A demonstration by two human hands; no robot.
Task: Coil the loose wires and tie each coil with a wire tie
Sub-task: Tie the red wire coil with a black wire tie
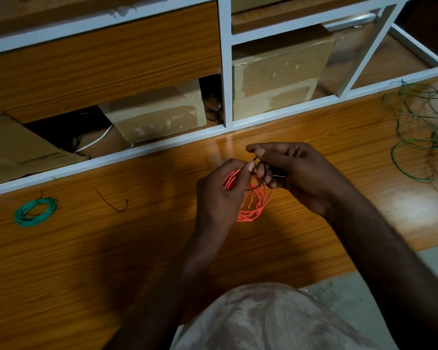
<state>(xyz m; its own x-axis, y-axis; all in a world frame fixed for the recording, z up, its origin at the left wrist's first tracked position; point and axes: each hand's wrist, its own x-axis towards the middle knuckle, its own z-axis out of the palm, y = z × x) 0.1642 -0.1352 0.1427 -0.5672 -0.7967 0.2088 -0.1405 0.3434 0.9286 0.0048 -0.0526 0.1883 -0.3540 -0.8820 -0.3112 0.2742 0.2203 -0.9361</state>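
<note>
A red wire coil [254,205] hangs above the wooden table [137,236] at the centre. My left hand [220,195] grips the coil's upper left side. My right hand [291,173] pinches a thin black wire tie [255,157] at the top of the coil, fingertips close to my left thumb. A green coil [34,210], bound with a dark tie, lies at the far left. A spare black wire tie [114,202] lies loose on the table between the green coil and my hands. Loose green wire [420,132] sprawls tangled at the right edge.
A white-framed wooden shelf unit [226,72] stands along the table's back edge, with cardboard boxes [276,79] and cables in its compartments. My knee in light cloth [263,322] is at the bottom. Grey floor [435,261] shows at the lower right.
</note>
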